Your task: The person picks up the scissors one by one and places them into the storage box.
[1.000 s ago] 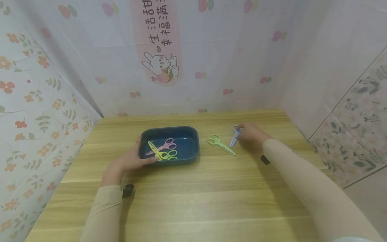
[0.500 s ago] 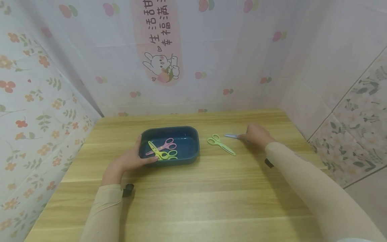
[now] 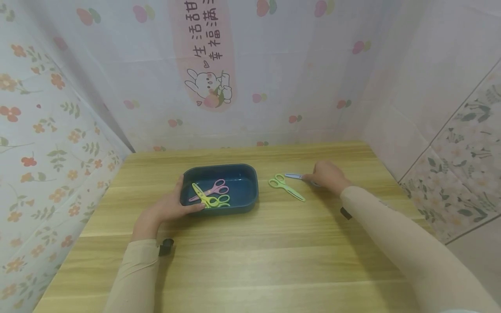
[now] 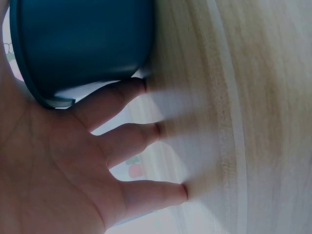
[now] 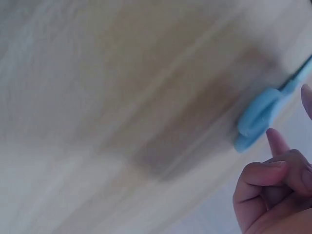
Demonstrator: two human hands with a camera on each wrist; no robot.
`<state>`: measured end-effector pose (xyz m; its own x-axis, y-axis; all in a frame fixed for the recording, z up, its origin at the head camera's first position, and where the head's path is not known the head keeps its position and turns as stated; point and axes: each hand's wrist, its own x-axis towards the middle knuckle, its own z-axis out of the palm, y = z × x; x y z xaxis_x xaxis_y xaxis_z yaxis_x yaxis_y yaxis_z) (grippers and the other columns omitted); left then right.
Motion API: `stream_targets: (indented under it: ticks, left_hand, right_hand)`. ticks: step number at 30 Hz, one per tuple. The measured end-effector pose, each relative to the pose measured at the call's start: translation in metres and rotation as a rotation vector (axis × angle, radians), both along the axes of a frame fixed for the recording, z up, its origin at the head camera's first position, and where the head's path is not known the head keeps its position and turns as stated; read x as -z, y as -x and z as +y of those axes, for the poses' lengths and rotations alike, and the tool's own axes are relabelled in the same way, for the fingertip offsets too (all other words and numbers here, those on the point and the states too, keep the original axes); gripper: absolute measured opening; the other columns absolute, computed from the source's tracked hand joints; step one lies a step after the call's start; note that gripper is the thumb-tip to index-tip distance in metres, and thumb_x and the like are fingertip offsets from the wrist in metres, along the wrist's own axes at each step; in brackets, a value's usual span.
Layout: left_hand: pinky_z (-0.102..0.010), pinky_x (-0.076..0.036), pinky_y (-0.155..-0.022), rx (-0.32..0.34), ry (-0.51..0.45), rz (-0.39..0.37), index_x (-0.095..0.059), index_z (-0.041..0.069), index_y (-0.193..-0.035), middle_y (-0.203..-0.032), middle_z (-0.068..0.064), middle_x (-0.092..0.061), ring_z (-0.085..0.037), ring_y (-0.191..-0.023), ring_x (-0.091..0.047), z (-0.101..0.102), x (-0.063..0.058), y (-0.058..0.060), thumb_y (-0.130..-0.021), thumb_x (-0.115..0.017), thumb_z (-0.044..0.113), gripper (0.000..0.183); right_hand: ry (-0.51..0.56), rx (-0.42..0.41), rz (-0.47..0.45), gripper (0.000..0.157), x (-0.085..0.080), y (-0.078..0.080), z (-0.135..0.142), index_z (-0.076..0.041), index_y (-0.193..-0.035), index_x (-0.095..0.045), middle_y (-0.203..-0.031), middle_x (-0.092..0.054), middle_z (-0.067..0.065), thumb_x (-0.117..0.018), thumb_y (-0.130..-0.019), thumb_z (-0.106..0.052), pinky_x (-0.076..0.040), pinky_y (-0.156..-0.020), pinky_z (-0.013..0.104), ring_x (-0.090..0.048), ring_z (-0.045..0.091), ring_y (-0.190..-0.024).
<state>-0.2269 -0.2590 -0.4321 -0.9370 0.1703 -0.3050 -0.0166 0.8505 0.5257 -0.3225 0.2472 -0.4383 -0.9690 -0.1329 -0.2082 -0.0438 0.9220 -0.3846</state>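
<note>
My left hand (image 3: 166, 206) holds the left end of a dark blue plastic tray (image 3: 253, 191), its thumb over the front rim. In the left wrist view, several outer fingers are spread, tips at the tabletop beside the tray wall (image 4: 87, 39). Inside the tray lie pink scissors (image 3: 221, 186) and yellow-green scissors (image 3: 211, 201), crossing. My right hand (image 3: 328, 176) pinches light blue scissors (image 3: 293, 176) near their middle, blades toward the tray. Their handle loops (image 5: 258, 117) show in the right wrist view, low over the table. Light green scissors (image 3: 287, 188) lie between tray and right hand.
The wood-grain table (image 3: 250, 261) ends at a printed curtain (image 3: 313, 87) behind. Patterned sheets hang at the left (image 3: 58, 130) and right (image 3: 462, 143). A black wrist strap (image 3: 166, 247) is on the left sleeve.
The right hand has taken hold of the light blue scissors and turned them so the blades point left, then shifted slightly left. The left hand and tray have not moved.
</note>
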Motion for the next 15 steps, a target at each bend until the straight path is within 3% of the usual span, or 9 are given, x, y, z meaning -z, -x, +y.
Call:
stream_targets:
  ticks: [2,3,5,6,9,13,15]
  left_hand:
    - [-0.068,-0.04,-0.12,0.0,0.001,-0.005,0.021,0.01,-0.168,-0.17,-0.04,-0.021,-0.06,-0.151,-0.038,0.0,0.0,0.0,-0.083,-0.071,0.081,0.144]
    - [-0.068,-0.04,-0.12,-0.001,-0.001,-0.005,0.021,0.011,-0.168,-0.17,-0.04,-0.021,-0.06,-0.151,-0.038,0.0,0.0,0.0,-0.083,-0.071,0.081,0.143]
    - [-0.068,-0.04,-0.12,-0.002,0.0,-0.006,0.022,0.011,-0.168,-0.17,-0.04,-0.022,-0.06,-0.151,-0.038,0.001,0.0,0.0,-0.084,-0.071,0.08,0.143]
    - [-0.068,-0.04,-0.12,-0.002,0.0,-0.006,0.021,0.011,-0.168,-0.17,-0.04,-0.022,-0.06,-0.151,-0.039,0.001,-0.001,0.0,-0.084,-0.071,0.08,0.143]
    - [-0.068,-0.04,-0.12,-0.002,-0.002,-0.007,0.021,0.01,-0.168,-0.17,-0.039,-0.021,-0.059,-0.151,-0.039,0.001,-0.001,-0.001,-0.084,-0.071,0.08,0.143]
    - [-0.068,-0.04,-0.12,-0.002,-0.013,-0.006,0.02,0.009,-0.168,-0.171,-0.039,-0.021,-0.059,-0.151,-0.038,0.001,-0.002,-0.001,-0.084,-0.072,0.079,0.143]
    - [-0.067,-0.039,-0.121,-0.002,-0.014,-0.003,0.019,0.009,-0.168,-0.171,-0.038,-0.02,-0.059,-0.152,-0.037,0.001,-0.002,-0.001,-0.084,-0.072,0.079,0.143]
  right_hand:
    - [0.009,-0.006,0.007,0.053,-0.002,0.001,0.002,-0.011,-0.065,-0.055,-0.056,-0.045,-0.003,-0.072,-0.099,-0.048,-0.034,-0.051,0.029,-0.036,0.013,-0.052]
    - [0.017,-0.012,0.019,0.048,-0.004,0.001,0.004,-0.007,-0.075,-0.063,-0.064,-0.055,0.003,-0.071,-0.1,-0.047,-0.043,-0.055,0.032,-0.046,0.017,-0.057]
    - [0.038,-0.028,0.044,0.047,-0.008,0.002,0.008,0.002,-0.104,-0.069,-0.09,-0.07,0.015,-0.069,-0.102,-0.046,-0.055,-0.073,0.043,-0.061,0.027,-0.076]
    - [0.048,-0.033,0.053,0.053,-0.01,0.002,0.01,0.004,-0.12,-0.068,-0.106,-0.073,0.021,-0.068,-0.102,-0.046,-0.058,-0.084,0.05,-0.067,0.032,-0.09]
    - [0.09,-0.048,0.063,0.073,-0.016,0.003,0.018,0.004,-0.151,-0.051,-0.123,-0.069,0.03,-0.067,-0.103,-0.048,-0.054,-0.098,0.059,-0.065,0.043,-0.107]
    - [0.138,-0.058,0.054,0.083,-0.02,0.004,0.031,-0.003,-0.161,-0.039,-0.121,-0.063,0.029,-0.068,-0.101,-0.053,-0.054,-0.092,0.056,-0.061,0.043,-0.108]
    - [0.147,-0.076,0.061,0.084,-0.019,0.005,0.037,-0.005,-0.162,-0.037,-0.132,-0.061,0.026,-0.069,-0.101,-0.053,-0.054,-0.094,0.055,-0.06,0.04,-0.117]
